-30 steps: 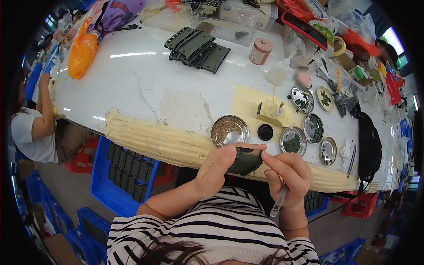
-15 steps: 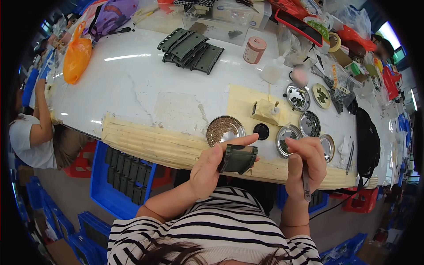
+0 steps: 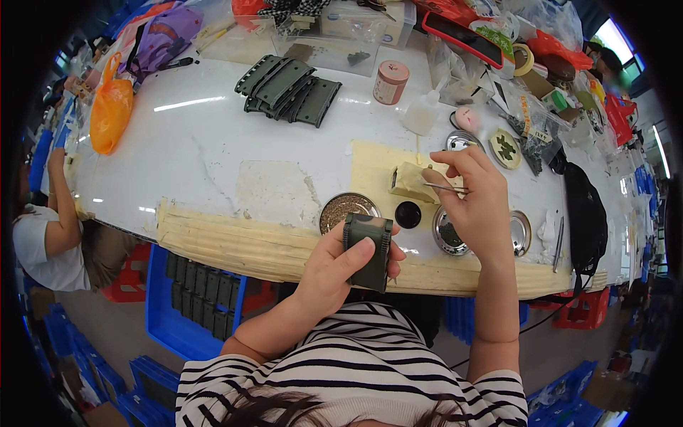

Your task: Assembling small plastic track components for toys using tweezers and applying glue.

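The left hand [image 3: 324, 274] is wrapped around one green piece [image 3: 370, 265], with the thumb pressed on its front, and the right hand [image 3: 478, 203] pinches thin metal tweezers [image 3: 447, 188] above the dishes. So one piece is in hand, but how much has been done to it is too small to tell. A pile of like pieces [image 3: 288, 89] lies farther back on the white surface [image 3: 192, 164], and rows of dark green parts [image 3: 203, 292] lie in a blue bin [image 3: 158, 313] at the lower left; which of these are finished does not show. The held piece is up in the air near the yellow front edge [image 3: 228, 238], just in front of the dish of brown bits [image 3: 321, 215]. A wide white stretch on the left looks roomy for moving. The right side looks tight: a wrapped yellow block [image 3: 409, 181], a small black disc [image 3: 408, 214] and a dish of green bits [image 3: 435, 228] sit close together, with a black bag [image 3: 585, 213] beyond.
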Available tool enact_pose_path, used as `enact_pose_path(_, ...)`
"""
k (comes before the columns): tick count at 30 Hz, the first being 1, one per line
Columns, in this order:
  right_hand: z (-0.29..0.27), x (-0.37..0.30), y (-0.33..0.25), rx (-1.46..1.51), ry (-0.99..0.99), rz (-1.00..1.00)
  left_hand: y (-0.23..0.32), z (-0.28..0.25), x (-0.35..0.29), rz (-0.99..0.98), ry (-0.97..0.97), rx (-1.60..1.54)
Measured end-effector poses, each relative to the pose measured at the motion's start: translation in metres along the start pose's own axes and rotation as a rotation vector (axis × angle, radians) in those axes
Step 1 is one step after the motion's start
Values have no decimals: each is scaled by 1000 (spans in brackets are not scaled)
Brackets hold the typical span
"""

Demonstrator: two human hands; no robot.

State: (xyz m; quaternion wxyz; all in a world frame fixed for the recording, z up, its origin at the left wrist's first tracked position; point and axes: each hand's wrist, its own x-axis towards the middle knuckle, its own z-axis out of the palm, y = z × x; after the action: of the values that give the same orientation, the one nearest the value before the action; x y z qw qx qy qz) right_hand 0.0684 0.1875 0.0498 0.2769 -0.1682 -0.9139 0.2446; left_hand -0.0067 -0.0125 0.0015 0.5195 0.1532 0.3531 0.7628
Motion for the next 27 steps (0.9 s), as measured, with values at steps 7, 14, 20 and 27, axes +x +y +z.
enact_pose_path(7,5,-1,7,88,-6,-11,-1,1,6,-85,-46,-158)
enact_pose_path(14,-15,-21,-27,598,252,62,-13,-6,10,-166,-234,-579)
enact_pose_path(20,5,-37,-37,1077,66,192,-17,-4,11,-211,-363,-738)
enact_pose_path(27,11,-37,-41,1187,45,271,-17,-4,10,-220,-385,-733)
